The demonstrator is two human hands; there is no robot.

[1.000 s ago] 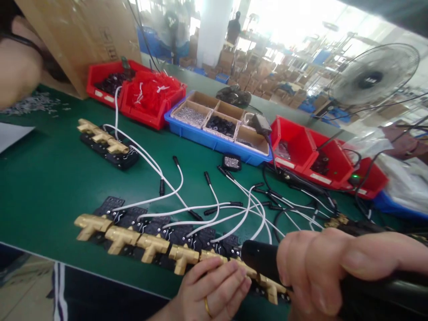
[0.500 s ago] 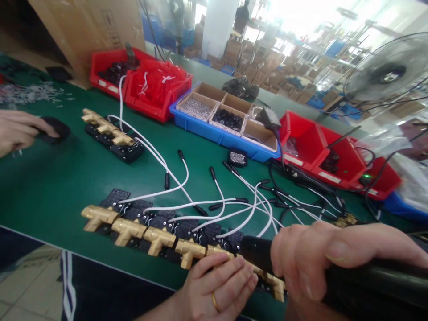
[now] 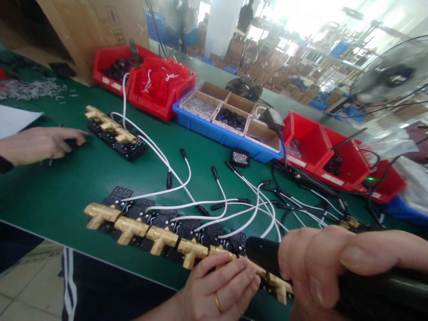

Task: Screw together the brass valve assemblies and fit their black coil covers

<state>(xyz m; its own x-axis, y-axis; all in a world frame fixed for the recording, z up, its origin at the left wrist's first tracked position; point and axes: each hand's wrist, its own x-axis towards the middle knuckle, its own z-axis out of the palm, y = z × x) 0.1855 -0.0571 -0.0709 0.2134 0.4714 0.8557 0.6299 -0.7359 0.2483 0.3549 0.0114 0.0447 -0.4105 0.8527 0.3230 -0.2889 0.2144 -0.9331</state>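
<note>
brass fittings [image 3: 162,239] touch the left hand [image 3: 222,285], its grip unclear; right hand [image 3: 317,263] clutches a black tool [image 3: 262,255].

- Pillar [image 3: 219,33]: white, leaning slightly in the tilted view.
- Desk [image 3: 67,187]: green top, broad, on the near side of the pillar.
- Floor [image 3: 20,285]: pale tiles with thin joints, well nearer and left of the pillar.
- Boxes [image 3: 234,49]: brown, many, heaped around and right of the pillar.
- Shelves [image 3: 321,51]: right of the pillar, too blurred for detail.
- Fan [image 3: 396,76]: round wire cage, far right of the pillar.
- Light [image 3: 297,11]: white glare, upper right of the pillar.
</note>
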